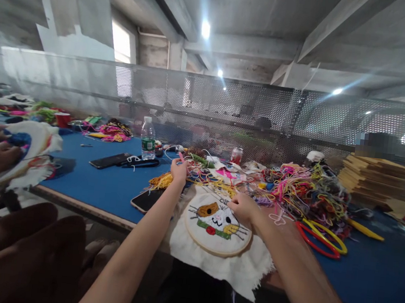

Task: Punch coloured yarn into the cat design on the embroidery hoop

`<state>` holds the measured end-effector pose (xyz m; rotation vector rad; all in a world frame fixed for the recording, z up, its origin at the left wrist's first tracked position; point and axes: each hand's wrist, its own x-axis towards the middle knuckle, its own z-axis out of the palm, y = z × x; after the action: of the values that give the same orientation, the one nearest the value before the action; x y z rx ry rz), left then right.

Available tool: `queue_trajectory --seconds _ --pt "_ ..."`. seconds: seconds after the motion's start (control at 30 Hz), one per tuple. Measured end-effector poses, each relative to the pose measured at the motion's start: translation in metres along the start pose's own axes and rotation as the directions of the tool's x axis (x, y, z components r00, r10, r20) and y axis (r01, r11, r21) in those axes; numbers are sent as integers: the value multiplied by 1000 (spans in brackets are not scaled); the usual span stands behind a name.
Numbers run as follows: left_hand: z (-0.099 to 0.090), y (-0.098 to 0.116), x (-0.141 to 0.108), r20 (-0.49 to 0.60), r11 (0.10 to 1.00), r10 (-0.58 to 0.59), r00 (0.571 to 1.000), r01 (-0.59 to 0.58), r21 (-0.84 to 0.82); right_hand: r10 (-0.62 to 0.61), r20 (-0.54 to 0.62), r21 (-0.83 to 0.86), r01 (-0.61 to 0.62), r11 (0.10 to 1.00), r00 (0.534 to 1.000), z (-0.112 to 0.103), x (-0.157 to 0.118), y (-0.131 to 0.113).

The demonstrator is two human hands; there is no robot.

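An embroidery hoop (218, 254) lies at the table's front edge, stretched with white cloth (191, 256) whose frayed edges hang down. Stitched on it is a cat's face (216, 219) with brown and yellow patches, a green collar and a red dot. My left hand (179, 171) is closed above the yarn beyond the hoop's upper left, a slim pink stick-like thing showing at its fingers. At the hoop's upper right, my right hand (243, 208) has its fingers pinched together against the cloth; what they grip is too small to make out. Yellow yarn (161, 181) lies beside my left wrist.
Phones (143, 200) (110, 160) and a water bottle (148, 138) stand left. Tangled yarn (314, 192), red and yellow hoops (323, 239), a can (237, 155) and stacked brown envelopes (373, 176) are right. A person's hands (5, 155) hold another hoop at far left.
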<state>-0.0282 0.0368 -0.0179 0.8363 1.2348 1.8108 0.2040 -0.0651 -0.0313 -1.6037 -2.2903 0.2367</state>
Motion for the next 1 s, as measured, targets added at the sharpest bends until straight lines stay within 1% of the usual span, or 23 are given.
queue_trajectory --seconds 0.17,0.37,0.53,0.7,0.83,1.0 --pt "-3 -2 5 -39 999 31 999 -32 -25 36 13 -17 -35 999 999 -5 -2 -5" --pt "-5 1 3 -80 998 2 997 -7 -70 43 42 -19 -43 999 998 -10 -5 -9" --pt "-6 0 6 -104 997 11 995 -19 -69 52 43 -24 -51 998 998 -9 -4 -6" --pt "-7 -4 11 -118 997 11 993 -20 -77 92 44 -48 -89 995 995 -10 -4 -7" --pt "-6 -6 14 -131 996 -1 991 -10 -84 91 59 -55 -87 995 994 -14 -6 -11" --pt "-6 -8 16 -133 996 -6 991 -6 -93 117 68 -72 -112 991 991 -17 -8 -11"
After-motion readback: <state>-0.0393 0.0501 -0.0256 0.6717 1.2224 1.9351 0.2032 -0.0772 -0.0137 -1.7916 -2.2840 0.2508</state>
